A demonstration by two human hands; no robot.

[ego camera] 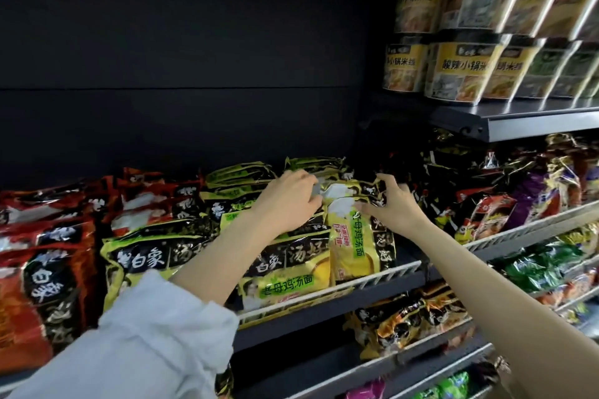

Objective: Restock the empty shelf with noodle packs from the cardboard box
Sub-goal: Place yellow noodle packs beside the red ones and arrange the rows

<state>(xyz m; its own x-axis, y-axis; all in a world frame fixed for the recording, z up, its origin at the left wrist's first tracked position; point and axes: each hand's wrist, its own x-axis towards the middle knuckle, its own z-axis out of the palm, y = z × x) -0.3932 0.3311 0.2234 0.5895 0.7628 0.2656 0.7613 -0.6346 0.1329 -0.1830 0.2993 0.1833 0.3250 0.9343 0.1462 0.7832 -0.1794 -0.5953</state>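
Both your hands grip one yellow noodle pack (355, 233) standing upright at the right end of the shelf (327, 300): your left hand (288, 201) curls over its top-left corner, your right hand (390, 201) pinches its top-right edge. Red packs (48, 256) fill the shelf's left.

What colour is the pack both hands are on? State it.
Yellow with black edging and green lettering, in the head view: the noodle pack stands upright at the shelf front.

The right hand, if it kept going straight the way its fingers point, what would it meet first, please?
The right hand points up-left, deeper into the shelf. It already grips the top of the upright yellow-and-black noodle pack; beyond that it would probably meet the yellow-and-black packs stacked behind, though depth is unclear.
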